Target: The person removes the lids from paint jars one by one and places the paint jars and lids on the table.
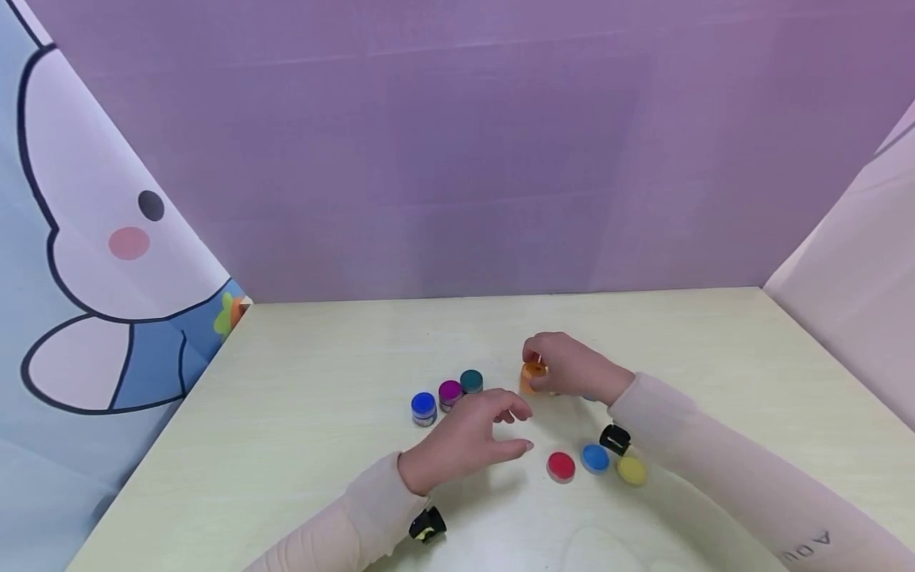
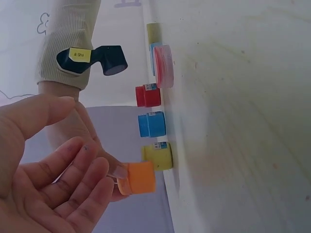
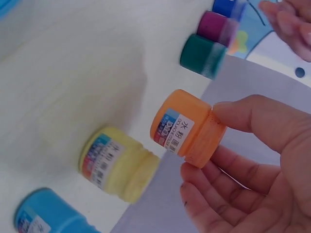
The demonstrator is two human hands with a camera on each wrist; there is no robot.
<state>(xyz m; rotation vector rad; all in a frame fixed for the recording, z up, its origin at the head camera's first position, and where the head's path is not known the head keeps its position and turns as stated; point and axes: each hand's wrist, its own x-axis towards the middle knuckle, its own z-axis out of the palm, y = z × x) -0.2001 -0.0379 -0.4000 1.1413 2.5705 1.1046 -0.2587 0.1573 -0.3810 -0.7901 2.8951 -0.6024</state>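
My right hand (image 1: 579, 369) pinches an orange paint jar (image 3: 177, 121) by its neck, thumb on one side and fingers on the other. In the left wrist view the jar is held just off the tabletop, near a yellow jar (image 2: 159, 156). Beyond that yellow jar stand a light blue jar (image 2: 153, 124) and a red jar (image 2: 148, 95), each with a narrower bare neck. My left hand (image 1: 465, 437) hovers to the left with thumb and fingers spread, holding nothing. In the head view, my right hand and sleeve hide most of the jar row.
Capped blue (image 1: 424, 407), purple (image 1: 450, 393) and green (image 1: 472, 380) jars stand in a slanted row behind my left hand. Red (image 1: 561, 467), blue (image 1: 595, 458) and yellow (image 1: 632, 470) lids lie nearer me on the pale table (image 1: 322, 357). A purple cloth rises behind the table.
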